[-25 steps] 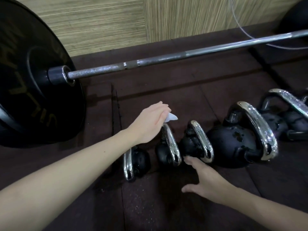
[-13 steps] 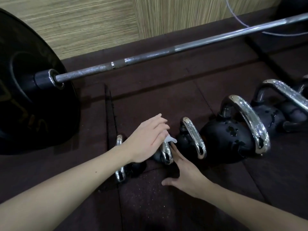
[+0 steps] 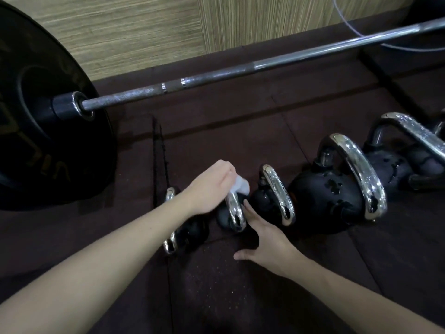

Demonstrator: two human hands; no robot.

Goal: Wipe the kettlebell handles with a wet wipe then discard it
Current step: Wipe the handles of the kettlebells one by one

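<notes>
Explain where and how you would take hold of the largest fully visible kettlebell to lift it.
Grip the kettlebell by the top bar of its chrome handle, coming from above. The handle arches upward over the round body, leaving an open loop for fingers; the body itself offers no hold.
</notes>
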